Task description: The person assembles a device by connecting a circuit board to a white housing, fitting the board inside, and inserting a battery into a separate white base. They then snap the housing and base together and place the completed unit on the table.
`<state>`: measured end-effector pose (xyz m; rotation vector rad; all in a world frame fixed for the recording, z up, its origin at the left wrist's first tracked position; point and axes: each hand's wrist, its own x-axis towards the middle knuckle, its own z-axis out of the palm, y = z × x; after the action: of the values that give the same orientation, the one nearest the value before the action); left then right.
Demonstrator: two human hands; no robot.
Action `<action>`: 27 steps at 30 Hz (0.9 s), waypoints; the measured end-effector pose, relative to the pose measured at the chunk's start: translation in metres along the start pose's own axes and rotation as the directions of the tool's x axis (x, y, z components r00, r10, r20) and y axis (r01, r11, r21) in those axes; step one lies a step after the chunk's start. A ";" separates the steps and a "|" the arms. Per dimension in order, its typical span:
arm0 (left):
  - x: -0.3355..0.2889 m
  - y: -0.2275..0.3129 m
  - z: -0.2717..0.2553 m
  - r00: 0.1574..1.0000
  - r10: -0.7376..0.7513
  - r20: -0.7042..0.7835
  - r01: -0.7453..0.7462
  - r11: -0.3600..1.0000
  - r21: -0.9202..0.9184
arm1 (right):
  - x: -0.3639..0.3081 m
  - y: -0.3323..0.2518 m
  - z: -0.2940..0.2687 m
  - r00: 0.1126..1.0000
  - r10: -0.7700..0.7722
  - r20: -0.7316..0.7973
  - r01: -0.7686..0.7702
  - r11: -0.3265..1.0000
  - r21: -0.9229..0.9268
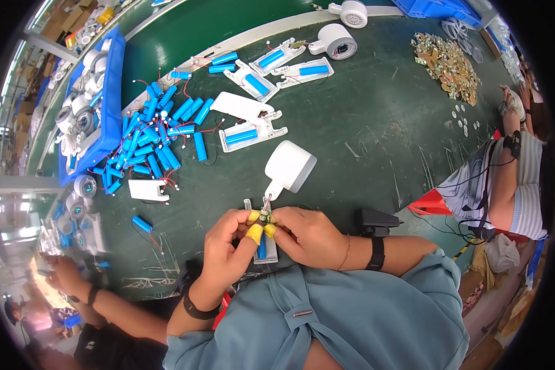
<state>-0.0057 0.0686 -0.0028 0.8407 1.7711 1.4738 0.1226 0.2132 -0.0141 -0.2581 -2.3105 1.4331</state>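
Note:
Near the table's front edge, my left hand (231,242) and my right hand (308,237) meet with thumbs and forefingers pinched together, yellow covers on several fingertips. Between them is a small green circuit board (265,217), partly hidden by the fingers. Just beyond my fingertips lies a white round fan head (288,168), its short neck and thin wires reaching the board. Under my hands rests a white handle shell (266,259) with a blue cylindrical battery (262,248) in it. The far end of this shell is mostly covered by my hands.
A pile of blue batteries (145,139) with wires lies left, beside a blue bin (114,92) of white fan heads. White handle shells (256,86) with batteries lie farther back. Circuit boards (447,68) are heaped at far right. Co-workers' arms (504,185) show at both sides.

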 end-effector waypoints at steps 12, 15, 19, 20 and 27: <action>0.010 0.020 0.016 0.989 0.145 -0.026 -0.119 0.888 0.444 | -0.001 0.003 0.003 1.000 -0.004 -0.030 0.003 1.000 -0.027; 0.011 0.022 0.018 0.977 0.215 0.001 -0.187 0.845 0.501 | -0.002 0.006 0.005 0.999 -0.011 -0.032 0.011 1.000 0.006; 0.012 0.023 0.018 0.983 0.182 0.001 -0.159 0.858 0.489 | -0.003 0.007 0.004 0.999 -0.021 -0.045 0.020 0.999 -0.027; 0.012 0.023 0.016 0.983 0.186 0.003 -0.163 0.856 0.490 | -0.003 0.006 0.002 1.000 -0.006 -0.016 0.006 1.000 -0.002; 0.005 0.024 -0.009 0.999 0.032 -0.005 -0.026 0.880 0.475 | -0.003 0.006 -0.009 0.982 -0.022 0.187 0.018 1.000 0.023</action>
<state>-0.0143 0.0718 0.0215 1.1030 2.1799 1.0675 0.1293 0.2219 -0.0167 -0.0966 -2.4367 1.5288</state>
